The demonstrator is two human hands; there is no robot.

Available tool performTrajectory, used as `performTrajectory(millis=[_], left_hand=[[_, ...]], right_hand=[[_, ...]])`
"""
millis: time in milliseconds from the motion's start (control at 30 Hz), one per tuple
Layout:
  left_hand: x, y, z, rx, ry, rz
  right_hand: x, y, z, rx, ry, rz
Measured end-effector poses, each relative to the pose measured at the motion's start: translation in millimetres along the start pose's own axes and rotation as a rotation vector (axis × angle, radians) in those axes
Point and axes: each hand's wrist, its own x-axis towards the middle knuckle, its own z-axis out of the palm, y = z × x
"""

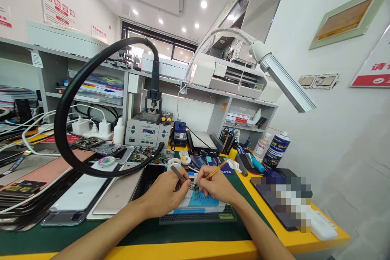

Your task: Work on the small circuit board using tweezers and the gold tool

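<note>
My left hand [167,190] is closed on a pair of metal tweezers [178,173], their broad end pointing up and left. In my right hand [215,183] is a thin gold pen-like tool [219,167], pinched and slanting up to the right; its working tip is hidden. Between my fingertips sits a small shiny part [193,186], too small to make out. Beneath both hands lies a blue and white box-like block [201,200], resting on a dark ridged mat [195,218].
Phones [79,193] and stacked panels [21,203] crowd the left side. Behind stands a hot air station [148,133] with a black hose [61,130] arching forward. A spray can [276,149] and a dark tablet-like slab [271,207] are at the right, under a lamp [288,83].
</note>
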Motion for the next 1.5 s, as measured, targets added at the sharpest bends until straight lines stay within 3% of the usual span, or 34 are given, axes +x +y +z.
performTrajectory(millis=[1500], left_hand=[[-0.1, 0.6, -0.5, -0.009, -0.019, -0.003]], right_hand=[[-1.8, 1.4, -2.2, -0.048, -0.013, -0.034]])
